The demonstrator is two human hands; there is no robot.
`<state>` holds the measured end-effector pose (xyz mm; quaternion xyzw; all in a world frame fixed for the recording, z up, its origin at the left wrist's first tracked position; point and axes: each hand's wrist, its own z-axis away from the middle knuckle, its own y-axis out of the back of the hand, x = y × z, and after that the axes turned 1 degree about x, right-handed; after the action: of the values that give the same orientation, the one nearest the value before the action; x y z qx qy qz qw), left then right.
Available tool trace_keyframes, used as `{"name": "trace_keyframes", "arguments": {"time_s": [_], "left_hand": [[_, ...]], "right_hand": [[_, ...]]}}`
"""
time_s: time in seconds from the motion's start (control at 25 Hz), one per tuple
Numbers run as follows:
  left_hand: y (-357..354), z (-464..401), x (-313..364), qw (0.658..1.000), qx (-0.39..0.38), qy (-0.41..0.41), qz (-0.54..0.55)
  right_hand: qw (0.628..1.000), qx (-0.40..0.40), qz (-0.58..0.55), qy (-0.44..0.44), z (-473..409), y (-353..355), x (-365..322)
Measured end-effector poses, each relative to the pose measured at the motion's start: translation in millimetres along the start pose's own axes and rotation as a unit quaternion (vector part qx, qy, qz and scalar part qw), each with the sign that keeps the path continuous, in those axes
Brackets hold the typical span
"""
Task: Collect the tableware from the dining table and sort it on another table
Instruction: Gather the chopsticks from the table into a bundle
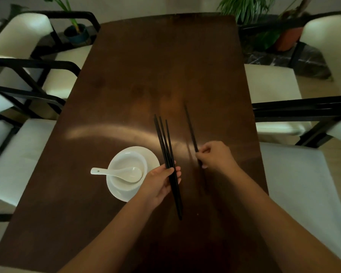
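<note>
A bundle of black chopsticks sticks out forward from my left hand, which grips it near the middle. To the right, my right hand pinches a single black chopstick whose tip points away across the brown table. Left of my left hand stands a white bowl on a white saucer, with a white ceramic spoon resting in the bowl, handle pointing left.
White cushioned chairs with black frames line both long sides: two on the left and two on the right. Potted plants stand beyond the far end of the table.
</note>
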<state>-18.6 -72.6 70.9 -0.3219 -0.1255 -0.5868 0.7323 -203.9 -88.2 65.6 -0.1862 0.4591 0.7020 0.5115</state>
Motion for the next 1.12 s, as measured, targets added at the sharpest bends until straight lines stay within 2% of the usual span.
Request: {"name": "trace_keyframes", "arguments": {"time_s": [0.08, 0.2, 0.4, 0.56, 0.64, 0.72, 0.76, 0.84, 0.92, 1.12], "left_hand": [[-3, 1, -2, 1.0, -0.02, -0.005, 0.001], [-9, 5, -5, 0.997, -0.063, -0.031, -0.015], [-10, 9, -11, 0.998, -0.057, -0.016, 0.017], [-4, 13, -14, 0.997, -0.068, -0.032, -0.029], [2, 15, -11, 0.996, -0.083, -0.019, -0.034], [8, 18, -9, 0.994, -0.104, 0.011, -0.043], [10, 20, -9, 0.99, -0.122, 0.027, -0.06], [12, 26, -9, 0.978, -0.165, 0.056, -0.118], [13, 31, -9, 0.965, -0.195, 0.067, -0.159], [11, 33, -3, 0.962, -0.222, 0.024, -0.155]], "right_hand": [[0.999, -0.013, -0.011, 0.042, 40, -19, -11], [0.993, 0.023, 0.086, 0.075, 72, -42, -18], [0.978, 0.072, 0.163, 0.113, 81, -59, -16], [0.961, 0.055, 0.215, 0.165, 90, -61, -13], [0.971, 0.059, 0.176, 0.15, 91, -47, -12], [0.986, 0.097, 0.081, 0.107, 81, -29, -10], [0.993, 0.089, 0.022, 0.079, 74, -21, -11], [0.995, -0.006, -0.089, 0.039, 64, -14, -15], [0.991, -0.055, -0.108, 0.057, 59, -17, -22], [0.986, -0.012, -0.127, 0.11, 62, -15, -35]]}}
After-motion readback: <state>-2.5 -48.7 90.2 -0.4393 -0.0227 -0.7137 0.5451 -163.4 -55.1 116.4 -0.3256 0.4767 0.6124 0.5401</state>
